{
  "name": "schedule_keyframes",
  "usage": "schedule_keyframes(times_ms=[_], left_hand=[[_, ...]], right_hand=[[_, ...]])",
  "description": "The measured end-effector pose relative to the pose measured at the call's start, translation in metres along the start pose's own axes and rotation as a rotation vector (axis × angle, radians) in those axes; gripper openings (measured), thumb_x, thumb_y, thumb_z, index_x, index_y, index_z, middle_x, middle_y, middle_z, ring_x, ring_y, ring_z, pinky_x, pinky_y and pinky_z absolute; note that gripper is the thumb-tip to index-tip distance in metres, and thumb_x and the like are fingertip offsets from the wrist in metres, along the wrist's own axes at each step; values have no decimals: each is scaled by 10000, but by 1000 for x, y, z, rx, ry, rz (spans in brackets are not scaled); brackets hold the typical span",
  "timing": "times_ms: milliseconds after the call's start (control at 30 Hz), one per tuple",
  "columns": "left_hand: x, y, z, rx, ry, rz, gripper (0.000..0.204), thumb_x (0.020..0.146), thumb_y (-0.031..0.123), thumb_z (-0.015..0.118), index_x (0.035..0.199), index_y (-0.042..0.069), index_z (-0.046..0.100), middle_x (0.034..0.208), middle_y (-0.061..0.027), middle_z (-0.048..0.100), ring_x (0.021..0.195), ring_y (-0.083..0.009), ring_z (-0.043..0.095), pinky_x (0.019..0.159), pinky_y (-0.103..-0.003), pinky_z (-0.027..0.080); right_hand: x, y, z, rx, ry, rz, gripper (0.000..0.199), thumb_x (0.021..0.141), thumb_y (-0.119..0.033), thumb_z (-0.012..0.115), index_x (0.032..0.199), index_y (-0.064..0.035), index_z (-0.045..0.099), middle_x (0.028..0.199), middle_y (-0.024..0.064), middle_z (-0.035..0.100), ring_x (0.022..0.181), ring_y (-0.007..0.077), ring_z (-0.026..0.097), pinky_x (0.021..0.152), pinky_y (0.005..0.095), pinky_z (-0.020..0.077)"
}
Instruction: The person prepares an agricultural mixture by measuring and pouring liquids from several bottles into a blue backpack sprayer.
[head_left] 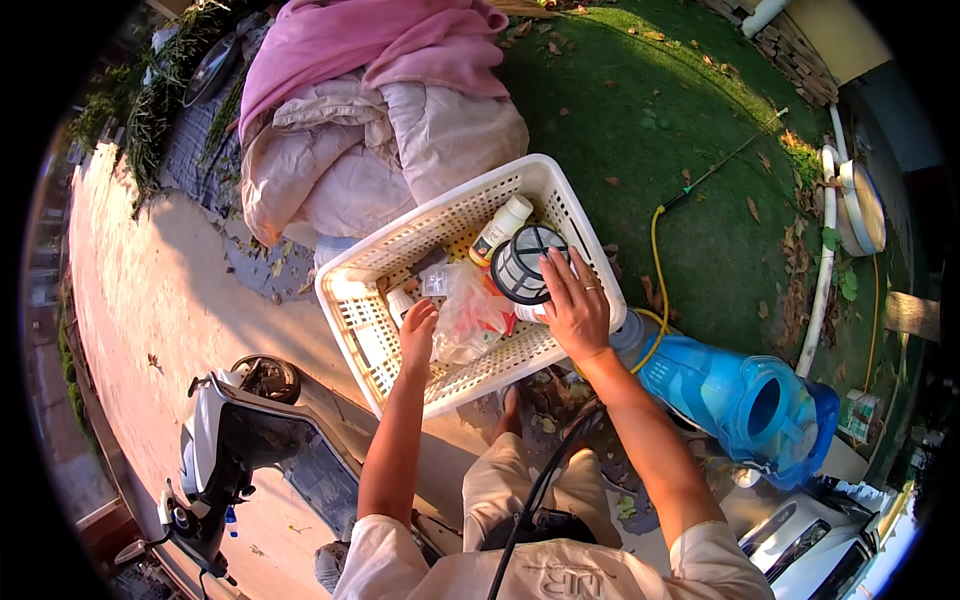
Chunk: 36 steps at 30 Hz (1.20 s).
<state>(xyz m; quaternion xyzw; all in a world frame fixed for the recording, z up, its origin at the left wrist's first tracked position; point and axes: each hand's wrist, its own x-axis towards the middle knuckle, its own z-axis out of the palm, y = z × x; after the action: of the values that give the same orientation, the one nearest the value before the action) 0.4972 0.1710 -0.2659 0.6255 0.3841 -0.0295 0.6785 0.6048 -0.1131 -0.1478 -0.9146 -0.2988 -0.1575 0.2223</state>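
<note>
Head camera looked down on both hands working inside a white plastic laundry basket (pixel 570 205) that stood at the edge of the lawn. The right hand (pixel 577 300) lay flat and open, fingers spread, palm resting against a round black mesh filter (pixel 520 265) without closing around it. The left hand (pixel 417 333) was half curled beside a crumpled clear plastic bag (pixel 470 315), its fingertips touching the bag; whether it pinched anything I could not tell.

Just beyond the filter a small white bottle (pixel 501 228) lay tilted, with an orange band and a pale label too small to make out. Red showed through the clear bag. Near the right forearm lay a translucent blue sprayer tank (pixel 740 395), on its side, with a yellow hose (pixel 655 250) curling out over the grass (pixel 640 110).

As a judgement: the filter was only pressed, not gripped, so it could roll off against the bottle if the palm lifted. The bag was slack and could spill its contents if pulled by one corner.

Behind the basket sat heaped pink and beige bedding (pixel 370 110); a white scooter (pixel 235 440) stood at lower left.
</note>
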Motion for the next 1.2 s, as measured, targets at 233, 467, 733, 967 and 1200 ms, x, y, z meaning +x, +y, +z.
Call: schedule_keyframes(times_ms=[233,467,733,967,1200], left_hand=[[-34,23,22,87,-65,181,341,965,84,633,1297,21,590,1213,-114,670,1119,-183,625,945,-310,495],[-169,145,169,98,-557,478,370,1061,194,551,1351,-36,529,1034,-67,654,881,-115,620,796,-254,518],[-300,151,347,153,-1044,238,172,993,154,679,949,-6,633,818,-49,709,676,-100,664,612,-238,508],[-321,110,414,579,-954,376,387,992,276,658,719,3,630,609,-79,670,526,-128,650,497,-292,479],[-324,102,405,1150,-604,967,358,903,373,720,695,88,659,614,-116,652,539,-339,639,493,-420,485]], right_hand=[[-14,15,-35,1524,120,1024,841,890,-184,774,1542,-71,254,1384,149,574,1239,224,579,981,376,509],[-115,22,-157,1480,148,1013,722,987,-235,670,1563,-106,256,1340,138,605,1188,172,578,955,349,489],[-224,63,-324,473,452,872,458,1063,-310,525,1419,-21,538,1294,197,616,1109,332,615,944,418,484],[-287,120,-303,-197,456,898,243,919,-219,717,1084,-61,633,1036,140,555,937,360,543,810,490,428],[-289,125,-306,-192,426,872,448,794,-196,823,1163,-110,584,1019,115,512,935,334,540,777,453,415]])
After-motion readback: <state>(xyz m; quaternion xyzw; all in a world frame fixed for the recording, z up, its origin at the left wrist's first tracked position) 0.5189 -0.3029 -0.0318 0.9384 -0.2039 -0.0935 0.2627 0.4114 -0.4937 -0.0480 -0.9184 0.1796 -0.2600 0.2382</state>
